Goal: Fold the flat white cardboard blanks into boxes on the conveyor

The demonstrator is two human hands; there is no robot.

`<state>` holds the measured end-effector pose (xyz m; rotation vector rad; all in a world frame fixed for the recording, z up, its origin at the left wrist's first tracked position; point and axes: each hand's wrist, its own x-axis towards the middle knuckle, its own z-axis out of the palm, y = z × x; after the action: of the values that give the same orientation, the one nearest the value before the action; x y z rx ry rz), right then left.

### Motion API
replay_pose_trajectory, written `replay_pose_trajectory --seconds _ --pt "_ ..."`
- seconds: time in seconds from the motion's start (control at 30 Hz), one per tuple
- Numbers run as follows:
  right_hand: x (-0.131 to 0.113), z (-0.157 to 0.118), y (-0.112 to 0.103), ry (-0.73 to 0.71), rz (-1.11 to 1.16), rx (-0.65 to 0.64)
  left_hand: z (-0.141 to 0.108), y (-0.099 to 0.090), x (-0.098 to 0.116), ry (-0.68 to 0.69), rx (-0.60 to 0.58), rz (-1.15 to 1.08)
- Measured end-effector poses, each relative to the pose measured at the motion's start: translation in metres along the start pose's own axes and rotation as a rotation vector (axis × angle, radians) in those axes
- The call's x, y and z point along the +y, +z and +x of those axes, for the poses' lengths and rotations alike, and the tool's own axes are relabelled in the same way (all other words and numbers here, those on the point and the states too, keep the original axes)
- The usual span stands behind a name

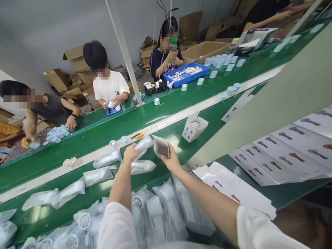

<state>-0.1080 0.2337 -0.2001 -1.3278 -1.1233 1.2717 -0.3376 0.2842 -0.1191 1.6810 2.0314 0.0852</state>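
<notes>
My left hand (131,153) is closed around one end of a bubble-wrapped item (145,143), which points toward the box in my other hand. My right hand (172,159) grips a small open box (161,148) by its right side, with the box's opening facing me. Just below the held item lies another wrapped item (143,166) on the green belt. More wrapped items (107,159) run in a row to the left. A white printed box (195,128) with its top open stands on the belt beyond my right hand.
Wrapped items (166,207) are piled before me. Flat printed cartons (233,186) and a slanted panel (275,83) are at right. Across the belt, people work beside a blue tray (204,71) and pale blue parts (219,62). A metal post (124,52) rises there.
</notes>
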Motion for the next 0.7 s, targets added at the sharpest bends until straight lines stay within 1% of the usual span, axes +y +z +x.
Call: replay_pose_trajectory --seconds 0.07,0.1,0.13,0.17,0.2,0.23,0.27,0.3,0.33,0.4,0.47,0.53,0.57,0.63,0.7 --pt "0.001 0.018 0.016 0.075 0.067 -0.018 -0.015 -0.044 -0.012 0.012 0.086 -0.001" --pt "0.000 0.026 0.024 0.105 0.095 -0.036 -0.026 -0.067 -0.014 0.021 0.126 -0.006" --pt "-0.001 0.032 0.032 0.128 0.118 -0.055 -0.038 -0.089 -0.014 0.045 0.170 -0.025" --pt "-0.002 0.038 0.038 0.150 0.142 -0.076 -0.051 -0.107 -0.010 0.100 0.220 -0.069" --pt "-0.004 0.042 0.044 0.167 0.164 -0.099 -0.063 -0.122 -0.004 0.168 0.250 -0.109" --pt "-0.006 0.045 0.047 0.177 0.182 -0.119 -0.074 -0.131 0.005 0.239 0.265 -0.147" --pt "-0.008 0.047 0.049 0.184 0.197 -0.137 -0.082 -0.135 0.015 0.313 0.269 -0.179" --pt "-0.010 0.049 0.050 0.188 0.209 -0.154 -0.087 -0.134 0.025 0.382 0.267 -0.190" --pt "-0.012 0.050 0.048 0.193 0.219 -0.170 -0.088 -0.129 0.034 0.446 0.269 -0.184" --pt "-0.016 0.051 0.043 0.205 0.240 -0.199 -0.084 -0.111 0.048 0.543 0.274 -0.124" --pt "-0.019 0.050 0.036 0.216 0.261 -0.222 -0.075 -0.090 0.054 0.569 0.279 -0.057" --pt "-0.022 0.048 0.030 0.217 0.278 -0.239 -0.067 -0.075 0.053 0.556 0.268 -0.049" --pt "-0.024 0.047 0.027 0.214 0.284 -0.247 -0.065 -0.070 0.052 0.544 0.260 -0.068" --pt "-0.028 0.047 0.022 0.205 0.284 -0.257 -0.063 -0.067 0.049 0.485 0.249 -0.140" --pt "-0.033 0.048 0.020 0.198 0.266 -0.256 -0.063 -0.070 0.047 0.347 0.262 -0.247"
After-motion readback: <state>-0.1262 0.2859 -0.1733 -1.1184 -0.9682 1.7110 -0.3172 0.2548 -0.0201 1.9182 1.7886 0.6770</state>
